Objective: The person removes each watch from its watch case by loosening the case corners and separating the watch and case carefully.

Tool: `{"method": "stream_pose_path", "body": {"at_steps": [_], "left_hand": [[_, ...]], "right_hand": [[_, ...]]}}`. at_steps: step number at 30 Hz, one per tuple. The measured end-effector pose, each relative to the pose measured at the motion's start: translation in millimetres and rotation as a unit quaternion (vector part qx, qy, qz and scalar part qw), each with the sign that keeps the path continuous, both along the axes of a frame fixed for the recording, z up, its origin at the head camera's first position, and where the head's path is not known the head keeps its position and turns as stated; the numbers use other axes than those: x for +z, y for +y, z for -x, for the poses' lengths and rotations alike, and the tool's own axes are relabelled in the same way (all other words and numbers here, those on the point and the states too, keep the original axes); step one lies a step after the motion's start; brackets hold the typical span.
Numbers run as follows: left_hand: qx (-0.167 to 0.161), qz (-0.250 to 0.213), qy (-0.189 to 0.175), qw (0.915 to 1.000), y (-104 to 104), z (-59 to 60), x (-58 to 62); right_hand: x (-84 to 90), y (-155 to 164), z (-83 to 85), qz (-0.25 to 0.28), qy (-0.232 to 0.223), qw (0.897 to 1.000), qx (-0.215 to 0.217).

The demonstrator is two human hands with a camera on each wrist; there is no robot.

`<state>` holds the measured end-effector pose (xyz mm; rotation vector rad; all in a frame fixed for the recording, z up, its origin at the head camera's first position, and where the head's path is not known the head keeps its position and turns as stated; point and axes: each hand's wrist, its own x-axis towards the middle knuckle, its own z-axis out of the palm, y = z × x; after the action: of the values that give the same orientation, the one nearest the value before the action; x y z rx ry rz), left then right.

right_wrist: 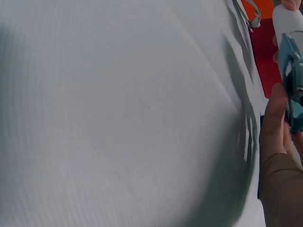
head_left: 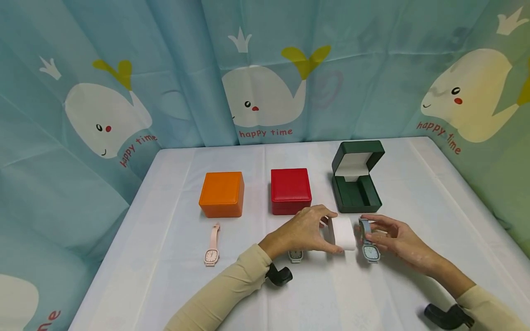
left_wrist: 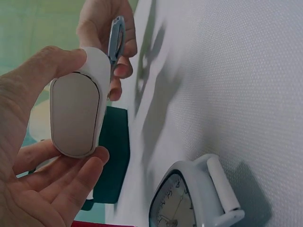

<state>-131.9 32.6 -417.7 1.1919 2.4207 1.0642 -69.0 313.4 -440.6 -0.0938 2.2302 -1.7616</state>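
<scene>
My left hand (head_left: 304, 232) grips a white watch cushion (head_left: 343, 233) by its ends, thumb on one side and fingers on the other, in front of the boxes. In the left wrist view the oval end of the cushion faces the camera. Just right of it, my right hand (head_left: 399, 241) pinches a light blue wristwatch (head_left: 370, 246) by its strap, dial hanging down. The watch and the cushion are close together. Behind them stands a green watch box (head_left: 357, 188), its lid raised. Under my left wrist lies a white-cased watch (head_left: 296, 255), partly hidden.
A closed red box (head_left: 291, 191) and a closed orange box (head_left: 221, 194) stand to the left of the green one. A pink watch (head_left: 212, 250) lies in front of the orange box. All rest on a white-covered table (head_left: 165, 285) with a patterned curtain (head_left: 178, 69) behind.
</scene>
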Motion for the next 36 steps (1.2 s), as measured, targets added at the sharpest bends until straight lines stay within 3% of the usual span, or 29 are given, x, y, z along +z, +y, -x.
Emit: {"method": "stream_pose_path", "body": {"at_steps": [3,9,19,29,36], "left_hand": [[-0.003,-0.002,-0.001,1.0000,0.4,-0.1,-0.1],[0.001,0.001,-0.005,1.0000,1.0,0.3,0.3],[0.010,0.005,0.004,0.9999,2.9,0.8,2.0],[0.020,0.028,0.058,0.9977,7.5,2.2,6.1],[0.018,0.030,0.060,0.9976,13.3,3.7,10.0]], "right_hand": [[1.5,3.2,1.2,-0.043,0.017,0.999,0.007],[-0.6,8.7,4.0,-0.078,0.072,0.994,0.038],[-4.5,9.2,6.6,-0.163,0.192,0.966,0.055],[-1.6,9.7,8.6,-0.202,0.161,0.965,0.040],[-2.1,8.8,9.4,-0.210,0.151,0.965,0.037]]}}
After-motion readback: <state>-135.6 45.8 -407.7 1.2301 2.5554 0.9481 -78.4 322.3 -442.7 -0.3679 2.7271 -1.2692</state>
